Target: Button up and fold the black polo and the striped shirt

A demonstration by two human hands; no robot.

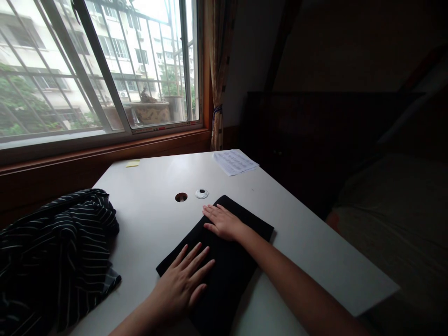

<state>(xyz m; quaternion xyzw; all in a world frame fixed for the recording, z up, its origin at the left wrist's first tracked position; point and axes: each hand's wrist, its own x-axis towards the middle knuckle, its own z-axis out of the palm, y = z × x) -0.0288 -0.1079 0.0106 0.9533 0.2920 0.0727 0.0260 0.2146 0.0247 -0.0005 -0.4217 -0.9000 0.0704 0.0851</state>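
Note:
A piece of black cloth [224, 270], folded into a long flat shape, lies at a slant on the white table [147, 224]. My left hand [184, 280] rests on its left part, palm down with the fingers spread. Farther up, near the cloth's far edge, my right hand [224, 223] lies flat with its fingers stretched out. Neither hand grips anything. The near end of the cloth runs out of view at the bottom, and whether it is a garment I cannot tell.
A black and white striped garment [63, 242] is heaped at the table's left. Beyond the cloth are a round hole [181, 197] and a white ring-shaped cover [202, 193]. Printed sheets [236, 162] and a yellow sticky note [133, 163] lie at the far edge, below a window [140, 60].

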